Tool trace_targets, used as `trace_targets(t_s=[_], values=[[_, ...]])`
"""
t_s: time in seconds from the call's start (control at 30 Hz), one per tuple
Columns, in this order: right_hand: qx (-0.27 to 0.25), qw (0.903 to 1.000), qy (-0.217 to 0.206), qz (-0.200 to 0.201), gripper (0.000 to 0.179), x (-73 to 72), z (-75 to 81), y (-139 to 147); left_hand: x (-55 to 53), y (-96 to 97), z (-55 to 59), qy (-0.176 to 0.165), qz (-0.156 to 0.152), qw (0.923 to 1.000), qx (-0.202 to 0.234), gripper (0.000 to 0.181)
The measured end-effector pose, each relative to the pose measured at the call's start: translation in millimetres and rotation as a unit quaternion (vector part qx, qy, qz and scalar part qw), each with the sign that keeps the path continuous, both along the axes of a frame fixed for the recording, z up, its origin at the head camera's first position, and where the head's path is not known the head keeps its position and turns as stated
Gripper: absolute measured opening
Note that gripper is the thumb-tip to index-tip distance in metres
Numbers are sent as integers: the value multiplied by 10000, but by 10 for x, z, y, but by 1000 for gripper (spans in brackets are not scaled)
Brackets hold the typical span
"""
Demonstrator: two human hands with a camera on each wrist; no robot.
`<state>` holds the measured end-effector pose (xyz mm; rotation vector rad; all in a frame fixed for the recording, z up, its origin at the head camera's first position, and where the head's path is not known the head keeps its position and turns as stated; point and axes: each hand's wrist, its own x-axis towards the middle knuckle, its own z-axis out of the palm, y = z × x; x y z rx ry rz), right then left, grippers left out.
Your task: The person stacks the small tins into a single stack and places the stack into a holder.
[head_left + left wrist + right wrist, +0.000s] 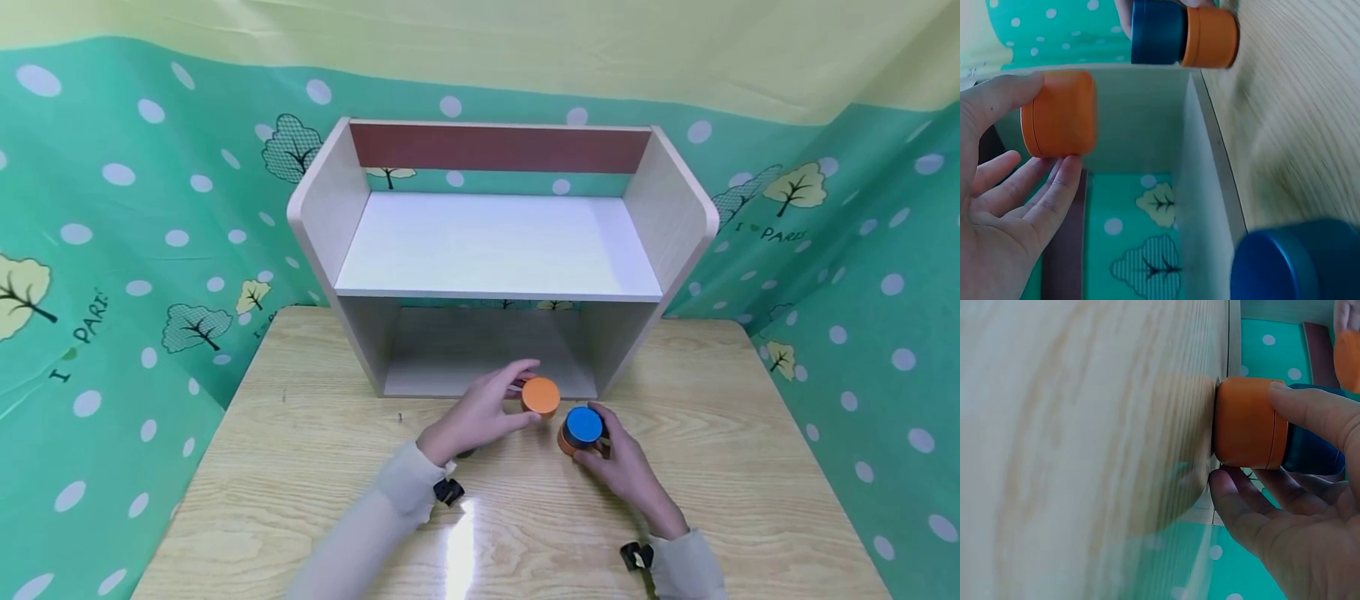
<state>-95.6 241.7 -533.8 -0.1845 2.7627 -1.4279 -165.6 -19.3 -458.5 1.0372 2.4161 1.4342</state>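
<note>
My left hand (487, 408) pinches a small orange lidded canister (541, 396) between thumb and fingertips, raised off the table in front of the shelf. In the left wrist view this orange canister (1060, 114) shows a thin seam round it. My right hand (626, 467) holds a second orange canister (1250, 423), which stands on the table with a blue canister (583, 425) stacked on top. The thumb lies on the orange one's side near its seam, with fingers on the opposite side. Another blue canister (1297, 262) stands by the left wrist, mostly hidden in the head view.
A white two-level shelf unit (498, 246) stands at the back of the wooden table (300, 467). Its lower compartment opens just beyond the hands. Green dotted curtain (135, 217) hangs behind and on both sides. Black straps (449, 491) sit on the wrists.
</note>
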Motion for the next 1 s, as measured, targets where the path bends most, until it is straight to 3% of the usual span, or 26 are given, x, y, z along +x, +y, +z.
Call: trace_targets(t_s=[0.4, 1.0], values=[[-86, 9999, 27, 88, 82, 0, -19, 17, -60, 353, 20, -3, -385, 9993, -33, 74], [-567, 9981, 1, 243, 76, -4, -38, 51, -38, 598, -98, 408, -776, 9953, -400, 74]])
